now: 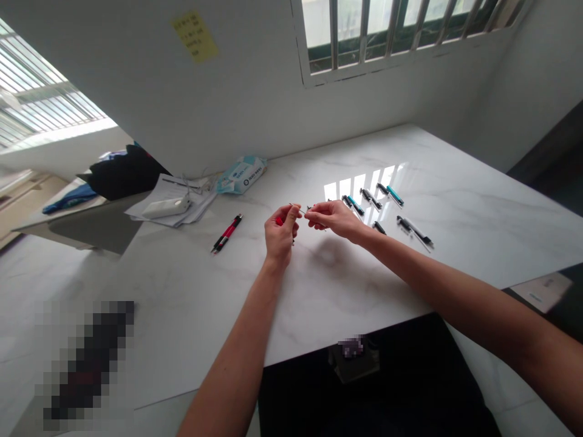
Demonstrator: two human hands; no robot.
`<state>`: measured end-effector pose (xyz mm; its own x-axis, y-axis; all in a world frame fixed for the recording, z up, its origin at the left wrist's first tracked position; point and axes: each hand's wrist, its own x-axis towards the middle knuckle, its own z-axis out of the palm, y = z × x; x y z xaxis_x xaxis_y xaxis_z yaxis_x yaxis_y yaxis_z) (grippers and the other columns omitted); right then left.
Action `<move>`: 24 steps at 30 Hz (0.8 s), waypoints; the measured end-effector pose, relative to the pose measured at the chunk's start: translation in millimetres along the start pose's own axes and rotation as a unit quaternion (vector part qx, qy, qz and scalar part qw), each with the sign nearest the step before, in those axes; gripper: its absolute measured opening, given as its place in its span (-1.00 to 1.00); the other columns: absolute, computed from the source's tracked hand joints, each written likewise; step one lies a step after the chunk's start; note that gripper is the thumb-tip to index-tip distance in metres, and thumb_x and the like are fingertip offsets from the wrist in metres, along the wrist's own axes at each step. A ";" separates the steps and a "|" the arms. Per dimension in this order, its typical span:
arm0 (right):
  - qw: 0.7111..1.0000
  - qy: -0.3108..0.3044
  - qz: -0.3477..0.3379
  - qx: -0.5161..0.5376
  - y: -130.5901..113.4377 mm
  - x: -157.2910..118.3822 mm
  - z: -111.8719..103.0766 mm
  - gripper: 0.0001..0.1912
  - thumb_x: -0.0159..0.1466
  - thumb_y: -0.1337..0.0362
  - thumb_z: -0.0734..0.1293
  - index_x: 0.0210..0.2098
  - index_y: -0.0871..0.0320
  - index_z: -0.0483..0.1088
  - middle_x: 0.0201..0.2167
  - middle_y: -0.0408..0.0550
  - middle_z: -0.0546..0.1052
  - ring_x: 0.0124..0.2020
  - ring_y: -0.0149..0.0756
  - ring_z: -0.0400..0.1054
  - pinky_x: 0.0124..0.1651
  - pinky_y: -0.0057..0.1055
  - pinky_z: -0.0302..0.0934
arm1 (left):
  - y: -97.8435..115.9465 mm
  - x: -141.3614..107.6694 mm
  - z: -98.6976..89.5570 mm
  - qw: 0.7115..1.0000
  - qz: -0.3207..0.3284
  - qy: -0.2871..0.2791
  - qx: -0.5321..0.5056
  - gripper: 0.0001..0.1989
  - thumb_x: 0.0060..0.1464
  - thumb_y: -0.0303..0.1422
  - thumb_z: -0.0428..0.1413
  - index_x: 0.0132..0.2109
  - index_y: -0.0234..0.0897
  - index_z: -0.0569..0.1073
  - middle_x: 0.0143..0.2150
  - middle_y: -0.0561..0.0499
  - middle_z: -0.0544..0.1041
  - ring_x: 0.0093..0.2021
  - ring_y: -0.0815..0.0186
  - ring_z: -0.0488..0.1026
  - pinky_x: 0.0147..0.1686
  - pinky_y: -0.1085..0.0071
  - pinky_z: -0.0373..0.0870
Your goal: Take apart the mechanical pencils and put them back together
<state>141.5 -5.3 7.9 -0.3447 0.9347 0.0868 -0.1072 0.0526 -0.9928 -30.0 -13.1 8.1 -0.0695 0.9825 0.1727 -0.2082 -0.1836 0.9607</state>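
My left hand (279, 238) is closed around a red pen part (279, 221), above the white marbled table (228, 315). Close on its right, my right hand (331, 217) pinches something thin and small. A thin piece shows between the fingertips of both hands, too small to make out fully. On the table to the left lie red and black pens (227, 233) side by side. Right of my hands are several disassembled pens, among them teal and black parts (353, 205), another teal pen (394, 195) and a white and black pen (415, 231).
A blue and white wipes packet (242, 175) lies by the wall, next to papers (200, 197) with a white device (166, 207) on top. A dark blurred object (91, 364) is at the lower left. The table's front edge runs below my forearms.
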 end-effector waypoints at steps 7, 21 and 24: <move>1.000 -0.007 0.003 -0.014 -6.9 -1.8 1.9 -0.56 0.18 -0.12 0.50 -0.39 0.18 0.54 -0.42 -0.04 0.59 -0.43 -0.40 0.29 -0.32 -0.37 0.21 | 2.5 -0.9 0.1 1.000 -0.022 -0.011 -0.015 -0.63 -0.04 -0.10 0.43 -0.20 -0.27 0.64 -0.38 0.08 0.48 -0.61 0.59 0.13 -0.68 0.53 -0.03; 0.998 -0.001 -0.013 -0.062 -6.2 -2.8 2.7 -0.57 0.22 -0.11 0.46 -0.34 0.17 0.57 -0.36 0.00 0.63 -0.37 -0.34 0.34 -0.28 -0.38 0.25 | 4.1 1.7 -2.5 0.999 -0.024 0.008 -0.029 -0.64 -0.05 -0.12 0.43 -0.21 -0.27 0.63 -0.38 0.10 0.46 -0.61 0.58 0.14 -0.67 0.50 -0.01; 0.998 -0.003 -0.013 -0.062 -5.0 -2.7 2.9 -0.58 0.23 -0.11 0.45 -0.35 0.16 0.57 -0.37 -0.01 0.62 -0.37 -0.35 0.34 -0.29 -0.38 0.24 | 3.9 2.8 -4.0 0.999 -0.028 0.015 -0.038 -0.64 -0.04 -0.13 0.43 -0.19 -0.26 0.63 -0.37 0.10 0.46 -0.60 0.59 0.15 -0.67 0.50 0.00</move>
<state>140.3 -9.1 12.9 -0.3491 0.9302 0.1132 0.0002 0.1209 -0.9927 -34.9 -11.2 11.4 -0.0844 0.9902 0.1110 -0.2860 -0.1308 0.9492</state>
